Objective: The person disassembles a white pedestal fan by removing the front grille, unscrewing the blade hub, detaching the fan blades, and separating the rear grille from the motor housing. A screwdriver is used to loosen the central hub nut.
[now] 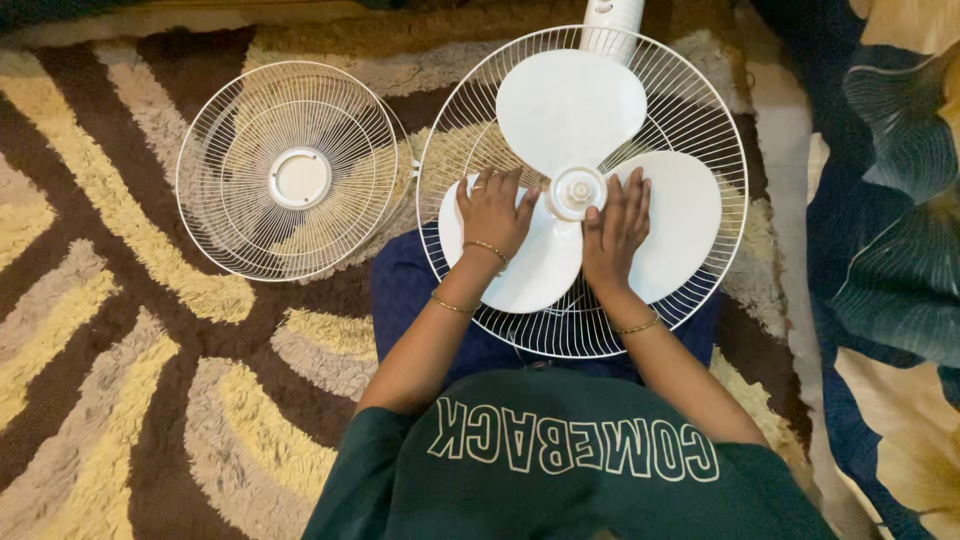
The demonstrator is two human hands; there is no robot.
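A person's left hand (493, 212) lies open, fingers spread flat on the lower-left blade of a white three-blade fan propeller (575, 175), just left of its round hub cap (577, 191). The right hand (615, 228), also open, presses the blades just right of that hub. The propeller sits inside the rear wire guard (700, 110). Well left of the hub, the detached front wire guard (290, 170) lies on a brown-and-yellow patterned rug (120, 330).
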